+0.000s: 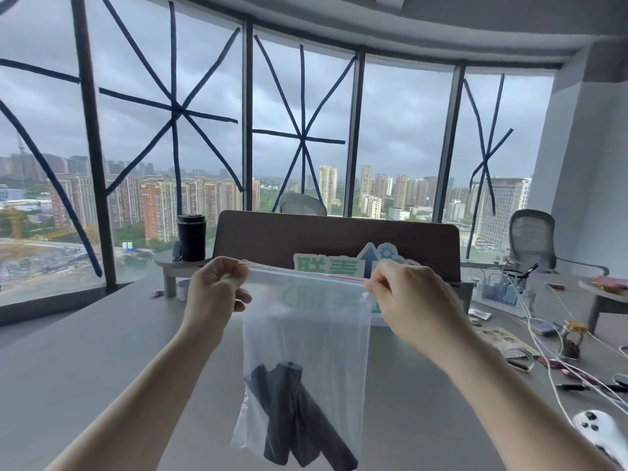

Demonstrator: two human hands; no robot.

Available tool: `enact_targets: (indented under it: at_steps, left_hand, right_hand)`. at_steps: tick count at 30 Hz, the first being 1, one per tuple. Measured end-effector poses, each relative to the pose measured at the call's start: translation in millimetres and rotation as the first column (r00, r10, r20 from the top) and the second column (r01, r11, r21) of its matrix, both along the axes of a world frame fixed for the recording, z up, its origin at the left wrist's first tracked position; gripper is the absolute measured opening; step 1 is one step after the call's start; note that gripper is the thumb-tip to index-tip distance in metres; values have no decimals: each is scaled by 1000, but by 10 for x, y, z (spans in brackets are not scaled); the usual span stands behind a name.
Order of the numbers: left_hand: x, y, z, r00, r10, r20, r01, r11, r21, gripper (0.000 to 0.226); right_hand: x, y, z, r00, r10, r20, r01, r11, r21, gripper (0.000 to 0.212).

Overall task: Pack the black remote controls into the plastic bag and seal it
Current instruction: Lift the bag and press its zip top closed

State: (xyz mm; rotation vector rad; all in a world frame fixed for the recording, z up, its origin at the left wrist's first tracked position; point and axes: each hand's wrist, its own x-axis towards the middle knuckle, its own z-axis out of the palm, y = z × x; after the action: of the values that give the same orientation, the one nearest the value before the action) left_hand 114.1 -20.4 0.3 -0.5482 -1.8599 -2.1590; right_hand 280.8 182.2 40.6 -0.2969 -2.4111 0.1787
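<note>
**Bag held up by its top corners, remotes at the bottom**

The person holds the clear plastic bag (306,334) in the air above the grey table (102,351), its long axis hanging straight down and its mouth upward. The left hand (214,294) has its grip pinched closed on the top left corner of the zip strip (306,271); the right hand (404,294) pinches the top right corner the same way, so the strip stretches level between them. Whether the strip is pressed fully shut along its length I cannot tell.

The black remote controls (295,413) lie in the bottom of the bag, bunched together. They stand roughly on end, fanned out, some leaning left and one slanting down to the right.

Behind the bag stands a brown divider (306,232) along the table's far edge, with a green and blue sign (326,265) leaning against it. A black tumbler (192,237) sits on a small riser at the far left. White cables (543,334) and small clutter spread over the table's right side. Tall windows (170,130) crossed with blue tape show a cloudy city.
</note>
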Motion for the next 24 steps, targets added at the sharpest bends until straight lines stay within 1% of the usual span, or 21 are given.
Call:
enact_targets:
  at_steps: [2, 4, 6, 11, 13, 15, 17, 19, 22, 24]
  left_hand:
    - [-240, -72, -107, 999, -8, 52, 9, 1000, -29, 17]
    - [-553, -130, -200, 993, -26, 119, 29, 999, -25, 17]
    - [-903, -183, -208, 986, -36, 160, 36, 999, 2, 18]
    - [-1639, -390, 12, 988, 56, 145, -76, 987, 138, 19]
    - [-1866, -514, -29, 986, 91, 139, -113, 981, 159, 19]
    - [-2050, -644, -206, 983, 104, 154, -128, 980, 150, 14]
    - [-2179, -757, -484, 974, 100, 203, -128, 983, 132, 10]
    - [-2231, -839, -803, 963, 88, 256, -117, 988, 100, 12]
    - [-2149, -947, -1268, 936, 125, 328, -139, 990, 19, 20]
    - [-2081, -1036, -1505, 916, 188, 356, -173, 982, -73, 21]
  right_hand:
    - [-424, 38, -107, 999, 52, 7, -51, 991, -123, 21]
    - [-932, 52, -192, 996, 88, 28, -77, 960, -268, 22]
    - [-1417, 3, -206, 995, 101, 14, -90, 931, -353, 21]
    - [-2283, -280, -71, 959, 190, -211, -260, 888, -378, 19]
    - [-2487, -383, -155, 942, 235, -238, -313, 872, -376, 18]
    - [-2648, -457, -394, 939, 282, -198, -340, 849, -404, 17]
    - [-2756, -532, -731, 945, 310, -99, -321, 835, -446, 16]
    - [-2811, -600, -1072, 946, 323, 17, -276, 833, -479, 15]
    - [-2769, -695, -1495, 918, 369, 147, -235, 802, -550, 16]
    - [-2676, -765, -1677, 878, 412, 245, -211, 791, -574, 13]
